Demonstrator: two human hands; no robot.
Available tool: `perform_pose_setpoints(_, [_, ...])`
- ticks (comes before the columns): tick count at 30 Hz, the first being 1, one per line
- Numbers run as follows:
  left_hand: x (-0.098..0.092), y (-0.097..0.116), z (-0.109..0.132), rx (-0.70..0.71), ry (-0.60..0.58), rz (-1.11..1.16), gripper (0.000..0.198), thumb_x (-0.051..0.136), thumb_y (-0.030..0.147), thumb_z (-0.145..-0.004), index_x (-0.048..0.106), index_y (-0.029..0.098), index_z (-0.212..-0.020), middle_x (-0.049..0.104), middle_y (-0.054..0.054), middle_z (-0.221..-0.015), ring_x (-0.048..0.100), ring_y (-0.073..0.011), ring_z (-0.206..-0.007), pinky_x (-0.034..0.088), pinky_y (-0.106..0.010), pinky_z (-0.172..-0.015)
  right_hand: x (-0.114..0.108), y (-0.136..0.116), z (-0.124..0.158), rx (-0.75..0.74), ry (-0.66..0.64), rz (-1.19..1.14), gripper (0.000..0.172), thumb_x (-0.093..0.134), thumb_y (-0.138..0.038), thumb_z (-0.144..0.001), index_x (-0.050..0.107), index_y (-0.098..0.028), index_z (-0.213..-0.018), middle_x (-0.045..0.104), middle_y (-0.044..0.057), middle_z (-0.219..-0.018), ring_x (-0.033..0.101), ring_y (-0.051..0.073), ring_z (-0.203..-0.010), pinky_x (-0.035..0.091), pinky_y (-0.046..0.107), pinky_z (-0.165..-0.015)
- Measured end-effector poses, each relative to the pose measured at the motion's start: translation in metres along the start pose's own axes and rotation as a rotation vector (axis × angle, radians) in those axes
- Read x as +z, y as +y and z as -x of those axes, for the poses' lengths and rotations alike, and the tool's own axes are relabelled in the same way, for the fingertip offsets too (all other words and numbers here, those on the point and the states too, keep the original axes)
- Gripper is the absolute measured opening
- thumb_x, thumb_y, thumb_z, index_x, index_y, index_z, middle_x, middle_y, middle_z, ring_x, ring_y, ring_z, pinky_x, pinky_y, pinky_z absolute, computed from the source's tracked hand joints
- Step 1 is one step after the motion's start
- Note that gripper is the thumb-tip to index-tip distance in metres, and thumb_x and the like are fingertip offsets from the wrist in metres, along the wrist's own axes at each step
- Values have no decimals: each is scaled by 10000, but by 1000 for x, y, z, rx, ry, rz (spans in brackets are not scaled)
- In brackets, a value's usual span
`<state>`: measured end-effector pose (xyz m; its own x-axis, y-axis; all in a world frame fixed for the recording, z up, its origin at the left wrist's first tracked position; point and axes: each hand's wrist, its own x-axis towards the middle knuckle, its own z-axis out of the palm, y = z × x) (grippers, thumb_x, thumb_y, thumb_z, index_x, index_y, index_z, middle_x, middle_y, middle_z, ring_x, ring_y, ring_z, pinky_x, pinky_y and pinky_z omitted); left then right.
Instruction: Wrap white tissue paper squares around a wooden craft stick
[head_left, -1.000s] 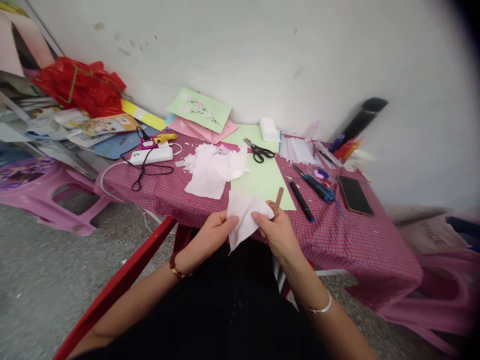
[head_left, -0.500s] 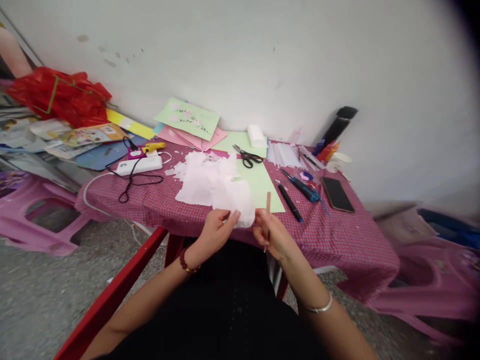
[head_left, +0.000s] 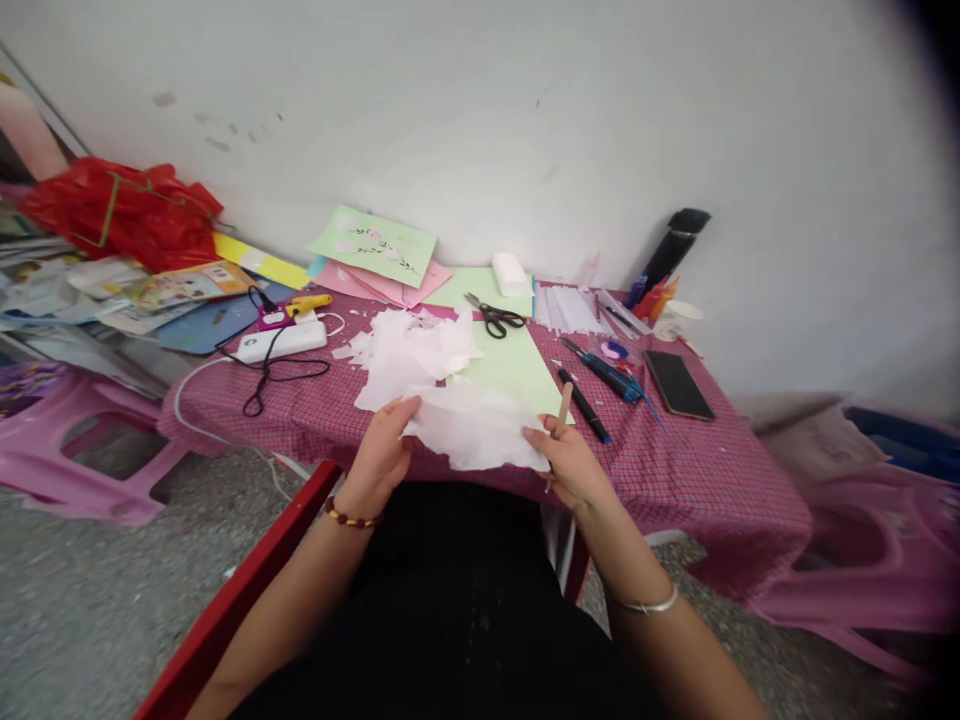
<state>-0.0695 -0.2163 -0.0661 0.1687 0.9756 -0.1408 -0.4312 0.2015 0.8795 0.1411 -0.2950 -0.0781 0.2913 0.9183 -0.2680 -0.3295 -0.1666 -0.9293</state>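
Note:
A thin sheet of white tissue paper (head_left: 476,425) is stretched between my two hands at the table's front edge. My left hand (head_left: 384,440) pinches its left end. My right hand (head_left: 566,460) grips the right end, with a flat wooden stick (head_left: 565,405) also tucked in its fingers, pointing up. More torn white tissue paper (head_left: 397,375) lies just beyond, with small scraps at its left. Under and behind the sheet is pale green paper (head_left: 517,370). Black-handled scissors (head_left: 496,316) rest on that paper.
To the right lie a black marker (head_left: 585,407), blue-handled pliers (head_left: 604,370) and a phone (head_left: 679,385). On the left are a white power strip (head_left: 281,338) with dark cable and a yellow glue gun (head_left: 307,302). A painted green card (head_left: 375,243) leans near the wall.
My hands have moved apart, the left one leftward and the right one rightward. The tissue sheet is now lifted off the pile and spread between them.

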Motion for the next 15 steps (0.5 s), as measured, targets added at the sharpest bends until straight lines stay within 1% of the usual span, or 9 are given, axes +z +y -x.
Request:
perform_pose_setpoints(2, [-3,2,-4,-1,11,30,153,734,291,-640,672,162,-693,649,-3,-633,539,-107,-530,442,-215,-526,-3,-1,0,30,-5,-33,373,800,-387,-526,578,-174,-735,539,-60,-491,422,66,-372,286,191,-343])
perform_pose_setpoints(4, [-7,5,-6,16,12,26,170,731,313,-652,669,157,-678,651,-7,-618,545,-109,-529,450,-217,-539,-6,-1,0,40,17,-65,381,814,-409,-511,592,-167,-702,582,-32,-519,488,84,-418,370,206,-396])
perform_pose_setpoints(6, [-11,8,-6,30,14,20,189,735,317,-651,671,144,-695,653,-9,-616,546,-105,-528,442,-209,-535,-11,-2,0,41,49,-83,375,826,-409,-504,597,-175,-687,615,-13,-551,531,102,-457,417,224,-440])
perform_pose_setpoints(11, [-21,19,-6,42,15,-71,236,742,335,-628,644,126,-672,622,5,-572,511,-90,-477,413,-199,-496,-22,-4,-1,-10,85,-39,321,805,-404,-549,598,-198,-684,635,-3,-542,550,136,-443,435,254,-426])
perform_pose_setpoints(15, [-24,36,-18,64,1,-143,215,731,316,-635,631,126,-647,595,9,-545,505,-91,-476,410,-196,-488,-38,-8,-3,-133,96,42,236,750,-374,-623,604,-203,-693,632,-4,-510,557,154,-421,431,260,-388])
